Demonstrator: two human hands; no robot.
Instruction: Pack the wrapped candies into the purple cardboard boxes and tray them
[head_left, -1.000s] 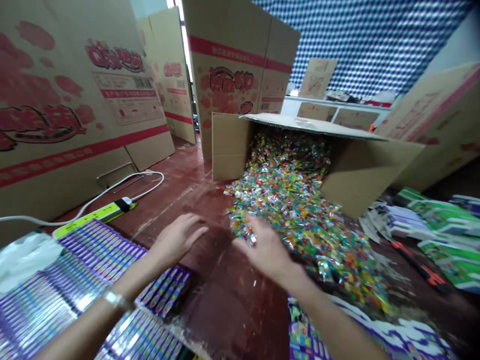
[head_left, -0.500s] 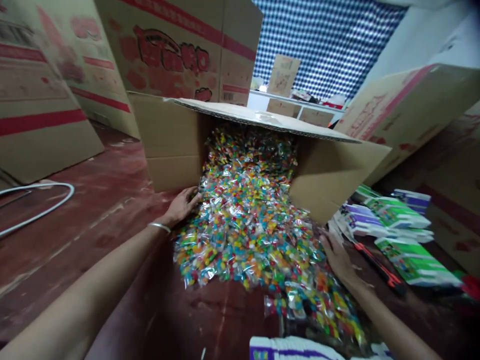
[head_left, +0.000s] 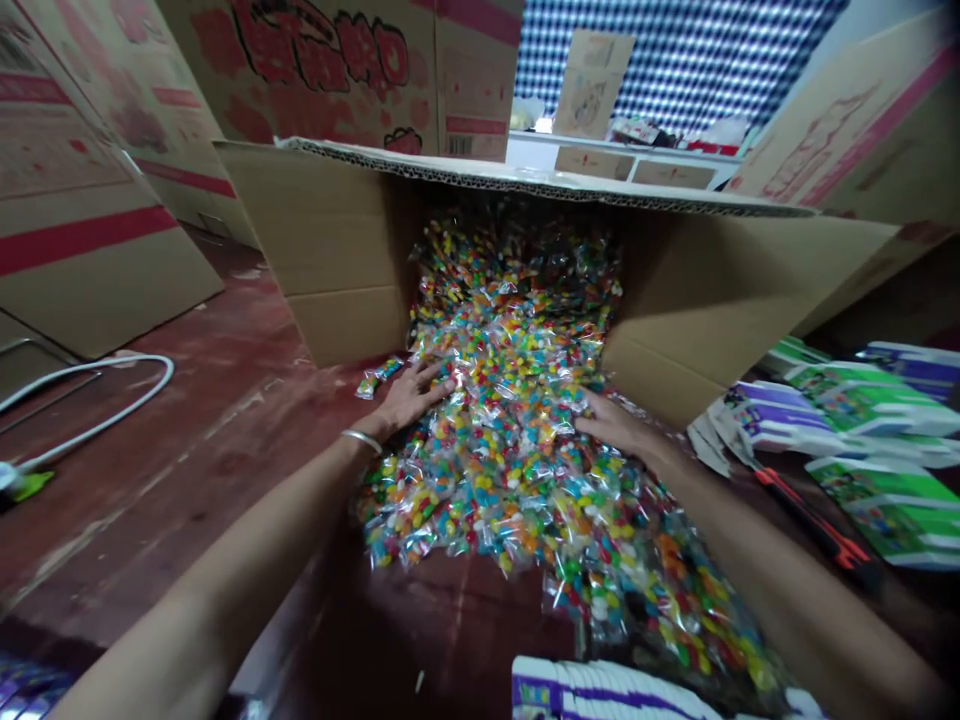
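Left hand (head_left: 411, 396) and right hand (head_left: 611, 422) are laid open, palms down, on candy packets (head_left: 510, 440) (nothing gripped), tipped carton (head_left: 337, 250) beyond fingertips.

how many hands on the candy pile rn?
2. The left hand lies flat on the left edge of the candy pile, by the mouth of the cardboard box; the right hand lies on the right edge. No other hands show.

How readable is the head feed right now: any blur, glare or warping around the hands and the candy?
Head view: left hand and right hand on the candy packets are fairly sharp; the cellophane throws small glints; the cardboard box is shadowed deep inside; wide-angle bending at the edges, where the printed cartons blur.
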